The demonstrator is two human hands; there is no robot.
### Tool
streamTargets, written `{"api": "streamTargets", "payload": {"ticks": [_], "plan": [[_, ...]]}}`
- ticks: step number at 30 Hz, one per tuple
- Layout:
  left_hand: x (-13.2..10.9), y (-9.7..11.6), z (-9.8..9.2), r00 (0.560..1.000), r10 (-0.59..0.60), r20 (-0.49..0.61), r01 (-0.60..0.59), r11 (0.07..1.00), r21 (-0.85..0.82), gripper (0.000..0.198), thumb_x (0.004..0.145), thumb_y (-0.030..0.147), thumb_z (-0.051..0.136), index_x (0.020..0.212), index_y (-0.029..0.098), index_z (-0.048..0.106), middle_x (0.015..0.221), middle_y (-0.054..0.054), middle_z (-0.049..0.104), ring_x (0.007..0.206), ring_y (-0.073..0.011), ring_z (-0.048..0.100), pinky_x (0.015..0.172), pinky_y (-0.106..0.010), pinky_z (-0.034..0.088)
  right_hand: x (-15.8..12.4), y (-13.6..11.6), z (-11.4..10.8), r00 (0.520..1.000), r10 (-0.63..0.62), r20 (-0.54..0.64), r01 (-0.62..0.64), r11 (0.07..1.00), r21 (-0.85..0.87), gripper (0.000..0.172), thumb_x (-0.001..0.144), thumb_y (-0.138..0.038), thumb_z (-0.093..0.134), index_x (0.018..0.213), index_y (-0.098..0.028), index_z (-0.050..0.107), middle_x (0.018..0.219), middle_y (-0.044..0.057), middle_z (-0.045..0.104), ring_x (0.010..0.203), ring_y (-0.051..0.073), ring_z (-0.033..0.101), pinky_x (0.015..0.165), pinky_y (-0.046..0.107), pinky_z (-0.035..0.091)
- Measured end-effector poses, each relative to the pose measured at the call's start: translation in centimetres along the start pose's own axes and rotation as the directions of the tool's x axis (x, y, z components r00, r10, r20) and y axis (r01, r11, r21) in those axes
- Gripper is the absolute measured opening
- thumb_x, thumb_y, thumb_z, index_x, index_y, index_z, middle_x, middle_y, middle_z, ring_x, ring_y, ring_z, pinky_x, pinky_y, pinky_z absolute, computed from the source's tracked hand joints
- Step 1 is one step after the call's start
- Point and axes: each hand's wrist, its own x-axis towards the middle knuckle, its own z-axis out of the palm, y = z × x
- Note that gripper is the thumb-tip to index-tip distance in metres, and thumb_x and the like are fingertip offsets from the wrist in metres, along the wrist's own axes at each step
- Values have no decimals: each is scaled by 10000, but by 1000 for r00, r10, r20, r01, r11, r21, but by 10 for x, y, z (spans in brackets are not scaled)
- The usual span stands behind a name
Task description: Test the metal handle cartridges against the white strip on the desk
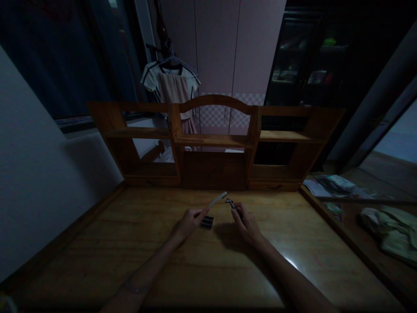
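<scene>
Over the wooden desk, my left hand is closed round a white toothbrush, its head pointing up and to the right. My right hand grips a dark-handled razor with a shiny metal neck; whether a blade is fitted is too small to tell. The brush head is close to the razor's top end, and I cannot tell whether they touch. Just right of my left hand, a small dark case with parallel slots lies on the desk, partly hidden by the fingers.
Along the back of the wooden desk stands a wooden shelf unit. A white wall borders the left side. Beyond the desk's raised right edge lie papers and a pale cloth bag. The room is dim.
</scene>
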Motion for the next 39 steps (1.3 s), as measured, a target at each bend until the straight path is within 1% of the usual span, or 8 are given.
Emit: {"api": "streamTargets", "payload": {"ticks": [6,13,19,25,31,34,37,39], "plan": [[-1,5,1,998,-38,56,38,999,-9,544,843,566,434,589,118,609,551,-6,530,540,-124,432,527,-231,310,0,1,0,1000,3,10,-3,1000,1,220,961,-367,347,1061,-206,459,729,-3,538,599,137,502,561,248,340],[-2,9,-1,997,-40,68,41,999,-8,538,853,550,431,632,109,647,572,-13,566,546,-130,458,538,-235,327,0,2,1,1000,-8,8,8,1000,-1,215,962,-357,350,1060,-203,462,718,-11,525,588,130,486,559,244,328],[-2,11,0,997,-42,61,42,999,-2,551,834,577,431,614,119,644,533,-7,539,547,-139,449,522,-237,315,0,3,1,1000,-2,0,2,1000,-3,203,958,-358,357,1043,-208,464,690,-21,509,569,128,482,554,244,328],[-1,2,2,999,-18,41,17,999,27,547,846,555,434,592,110,627,531,5,509,524,-115,408,525,-229,291,0,1,0,1000,-4,-11,4,1000,-3,218,955,-369,350,1038,-208,471,682,-16,521,564,133,486,546,242,339],[1,-6,2,997,-25,74,23,999,32,550,854,556,415,550,120,558,520,18,452,519,-105,377,510,-222,263,0,-1,0,1000,-1,-7,1,1000,-4,220,954,-369,354,1048,-208,470,699,-13,534,573,131,498,553,242,351],[2,-7,1,998,-35,49,31,997,67,547,845,564,424,521,131,508,496,35,382,502,-95,332,497,-221,225,0,-1,0,1000,1,-3,-1,1000,0,218,956,-366,353,1049,-208,472,728,-1,553,605,136,515,566,246,360],[2,-5,0,999,-35,17,35,999,36,543,838,571,427,519,135,484,505,38,361,506,-91,310,498,-219,216,-1,-1,0,1000,1,-12,-1,1000,-1,223,956,-369,352,1044,-208,479,740,8,567,617,141,525,552,243,356],[1,-3,0,998,-31,48,31,1000,1,544,842,566,420,520,133,491,510,33,370,510,-92,312,499,-219,222,-1,-1,0,1000,-4,-19,4,1000,-7,220,954,-369,356,1036,-207,480,738,6,569,606,137,523,548,242,351]]}}
